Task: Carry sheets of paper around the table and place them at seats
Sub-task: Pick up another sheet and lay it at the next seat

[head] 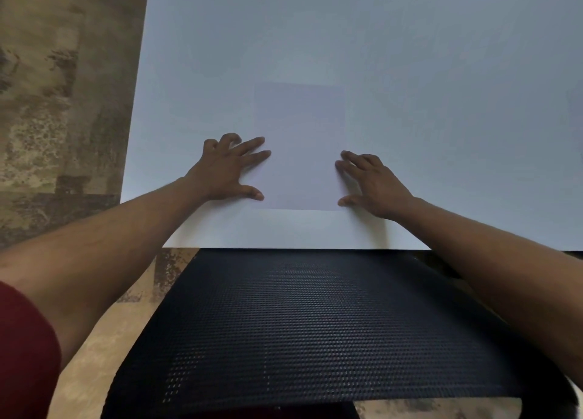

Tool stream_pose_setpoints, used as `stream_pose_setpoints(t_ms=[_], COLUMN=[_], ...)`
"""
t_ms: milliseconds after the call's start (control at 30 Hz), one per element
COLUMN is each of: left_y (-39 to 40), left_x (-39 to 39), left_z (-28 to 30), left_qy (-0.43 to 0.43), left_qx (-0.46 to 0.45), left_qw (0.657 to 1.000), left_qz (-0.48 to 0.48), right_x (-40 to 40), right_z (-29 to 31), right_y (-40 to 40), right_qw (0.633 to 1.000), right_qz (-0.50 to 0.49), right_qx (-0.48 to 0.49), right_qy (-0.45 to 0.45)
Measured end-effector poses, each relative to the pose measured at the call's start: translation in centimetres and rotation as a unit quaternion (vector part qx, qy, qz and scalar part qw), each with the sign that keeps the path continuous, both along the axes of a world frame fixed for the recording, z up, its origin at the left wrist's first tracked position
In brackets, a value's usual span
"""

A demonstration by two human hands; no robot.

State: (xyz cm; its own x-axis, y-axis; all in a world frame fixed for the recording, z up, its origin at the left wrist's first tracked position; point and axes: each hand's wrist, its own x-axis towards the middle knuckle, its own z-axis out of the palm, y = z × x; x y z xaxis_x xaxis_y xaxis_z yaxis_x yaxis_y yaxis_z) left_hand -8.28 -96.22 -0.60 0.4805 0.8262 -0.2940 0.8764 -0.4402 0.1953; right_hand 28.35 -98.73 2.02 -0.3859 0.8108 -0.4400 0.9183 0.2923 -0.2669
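Sheet of paper (299, 147) — blank, flat on white table (410, 87) — both hands (227, 169) open, fingers spread on its side edges.

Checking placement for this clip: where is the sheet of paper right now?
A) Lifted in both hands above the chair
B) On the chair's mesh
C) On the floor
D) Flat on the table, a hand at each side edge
D: the sheet of paper lies flat on the table, with the left hand and right hand spread at its side edges.

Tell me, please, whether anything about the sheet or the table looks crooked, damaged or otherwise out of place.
Nothing stands out. The sheet of paper lies flat on the white table, square to the near edge, in front of the black mesh chair. The left hand and right hand rest open at its side edges. No creases or tears show.
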Motion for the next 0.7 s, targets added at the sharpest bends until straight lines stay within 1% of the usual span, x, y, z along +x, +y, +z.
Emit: stream_pose_setpoints(t_ms=[333, 700], left_y=[0.26, 0.67], left_x=[0.09, 0.24], left_z=[0.01, -0.08], left_qy=[0.003, 0.002], left_qx=[0.003, -0.005], left_qw=[1.0, 1.0], left_qz=[0.003, 0.004], right_x=[-0.25, -0.28], right_z=[-0.21, -0.2], right_y=[0.51, 0.76], right_qw=[1.0, 1.0], right_qz=[0.01, -0.005], right_qx=[0.007, -0.002], right_qy=[-0.026, -0.023])
